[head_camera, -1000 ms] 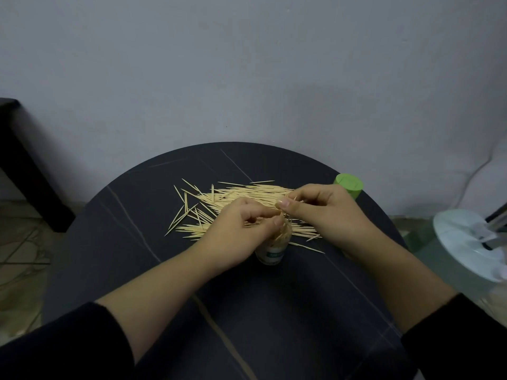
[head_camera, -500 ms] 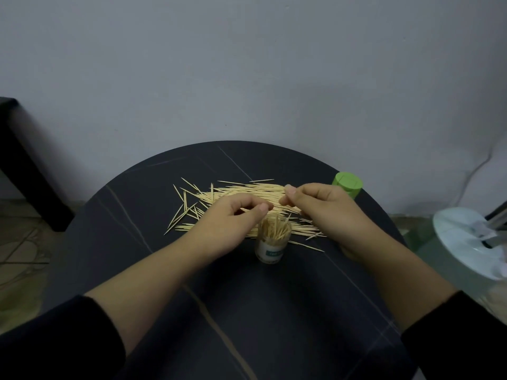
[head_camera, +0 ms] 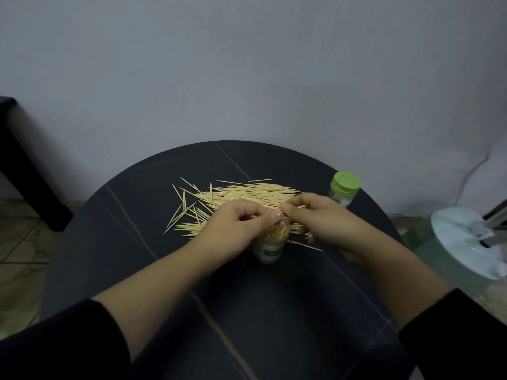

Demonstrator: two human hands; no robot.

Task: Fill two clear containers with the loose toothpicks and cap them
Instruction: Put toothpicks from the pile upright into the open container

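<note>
Capped container (head_camera: 344, 187) is standing done; open container (head_camera: 270, 250) is sitting part-full, toothpick pile (head_camera: 247, 193) lying loose. Fingers of left hand (head_camera: 236, 229) and right hand (head_camera: 321, 223) are curling above it, grip unclear.

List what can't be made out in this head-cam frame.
1. Head view: whether the left hand or right hand pinches any toothpicks; curled fingers hide it.
2. Label on the open jar: blurred, too small.
3. Fill of the green-capped jar: right hand covers its lower part.
4. White round thing: cut off by the right edge.
</note>
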